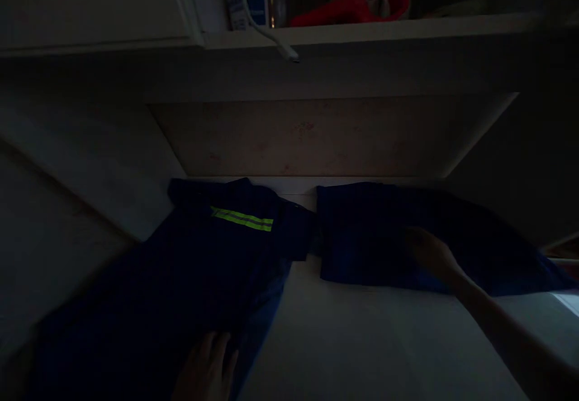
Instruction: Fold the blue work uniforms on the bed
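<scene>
A dark blue garment [194, 274] with a yellow-green reflective strip [242, 219] lies spread on the white surface at the left. My left hand [208, 368] rests on its lower part, fingers stretched out and slightly apart. To the right lies a second dark blue garment [362, 238], laid out lengthwise against the back. Over its middle is my right hand [427, 249]; its fingers are dark and blurred, so their grip cannot be made out. The inner ends of the two garments meet or nearly meet near the centre.
Above, a shelf [362, 34] holds a red object with a ring-shaped handle [362, 0] and a clear container with a blue label [257, 6]. A white cable [271, 36] dangles over its edge. A patterned panel [294, 138] stands at the back. The light is very dim.
</scene>
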Motion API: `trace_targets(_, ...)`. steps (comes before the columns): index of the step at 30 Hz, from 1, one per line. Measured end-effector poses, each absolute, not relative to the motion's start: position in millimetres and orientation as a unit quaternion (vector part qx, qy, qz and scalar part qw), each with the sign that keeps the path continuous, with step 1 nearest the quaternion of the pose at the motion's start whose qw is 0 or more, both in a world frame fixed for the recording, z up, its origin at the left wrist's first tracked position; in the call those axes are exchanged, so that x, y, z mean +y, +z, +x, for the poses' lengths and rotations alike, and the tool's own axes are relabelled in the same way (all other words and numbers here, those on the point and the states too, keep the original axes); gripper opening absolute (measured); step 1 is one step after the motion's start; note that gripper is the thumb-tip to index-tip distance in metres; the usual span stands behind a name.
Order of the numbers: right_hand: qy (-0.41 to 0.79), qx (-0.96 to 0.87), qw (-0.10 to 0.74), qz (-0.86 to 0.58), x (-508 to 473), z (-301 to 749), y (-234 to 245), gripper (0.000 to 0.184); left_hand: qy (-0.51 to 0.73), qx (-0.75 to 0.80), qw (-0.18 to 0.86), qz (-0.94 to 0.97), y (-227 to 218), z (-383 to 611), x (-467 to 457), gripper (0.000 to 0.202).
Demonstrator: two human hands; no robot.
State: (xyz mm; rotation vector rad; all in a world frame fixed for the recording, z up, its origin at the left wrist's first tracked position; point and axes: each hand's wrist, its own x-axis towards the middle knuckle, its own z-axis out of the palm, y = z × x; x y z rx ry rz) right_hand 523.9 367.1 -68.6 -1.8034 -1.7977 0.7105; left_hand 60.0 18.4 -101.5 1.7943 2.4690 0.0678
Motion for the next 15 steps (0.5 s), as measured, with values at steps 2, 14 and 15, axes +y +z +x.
trace_targets(2,0.450,-0.611,0.258,-0.598,331.6,460.1,-57.8,0.042,0.014,0.799,0.047,0.600,-95.2,53.6,13.2,0.040)
trace_targets(14,0.843,-0.311,0.174,-0.404,208.9,198.8,-80.0,0.031,0.045,0.797,0.190,0.572,-69.2,21.7,-7.2,0.045)
trace_targets(15,0.840,-0.311,0.166,-0.411,212.3,190.7,-79.7,0.034,0.096,0.800,0.209,0.554,-60.8,16.7,-5.9,0.042)
